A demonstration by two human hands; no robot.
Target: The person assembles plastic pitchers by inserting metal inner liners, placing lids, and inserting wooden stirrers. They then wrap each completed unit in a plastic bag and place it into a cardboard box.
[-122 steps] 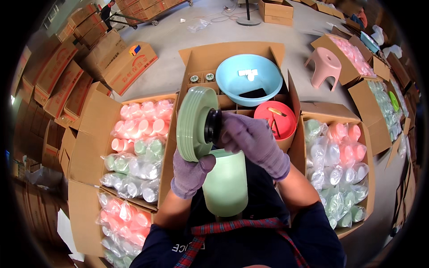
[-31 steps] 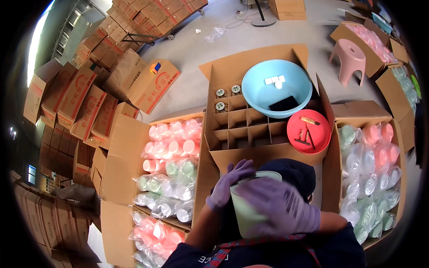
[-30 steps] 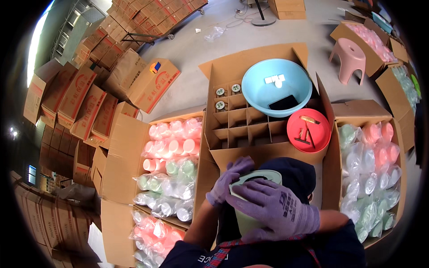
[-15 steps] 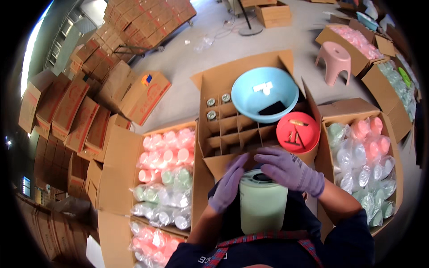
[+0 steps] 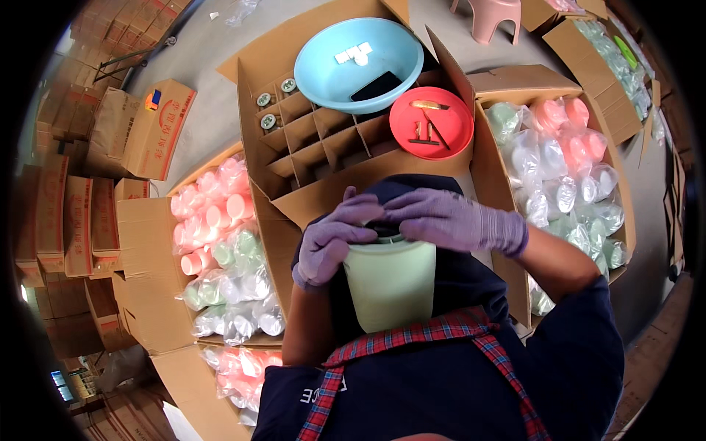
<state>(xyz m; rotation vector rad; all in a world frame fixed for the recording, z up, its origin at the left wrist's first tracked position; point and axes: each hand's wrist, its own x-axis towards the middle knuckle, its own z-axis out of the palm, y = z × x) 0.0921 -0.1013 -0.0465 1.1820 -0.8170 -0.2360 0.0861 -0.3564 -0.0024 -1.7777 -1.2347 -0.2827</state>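
A pale green canister (image 5: 391, 283) stands in my lap, its mouth facing up and a dark round part at the rim. My left hand (image 5: 331, 239), in a purple knit glove, closes around the left side of that rim. From the right, my right hand (image 5: 460, 220), gloved alike, lays bent fingers over the top edge. The two hands nearly meet above the mouth. What lies under the fingertips is mostly hidden.
Ahead is a divided carton (image 5: 323, 162) with a blue basin (image 5: 320, 70) and a red dish (image 5: 412, 136) holding small tools. Cartons of bagged pink, green and white cups flank me, left (image 5: 239, 209) and right (image 5: 551, 158). A pink stool (image 5: 496, 18) stands beyond.
My hands, spread apart over the canister's top before, have closed in on its rim. The canister appears tilted slightly and further up in view, as the whole view has shifted.
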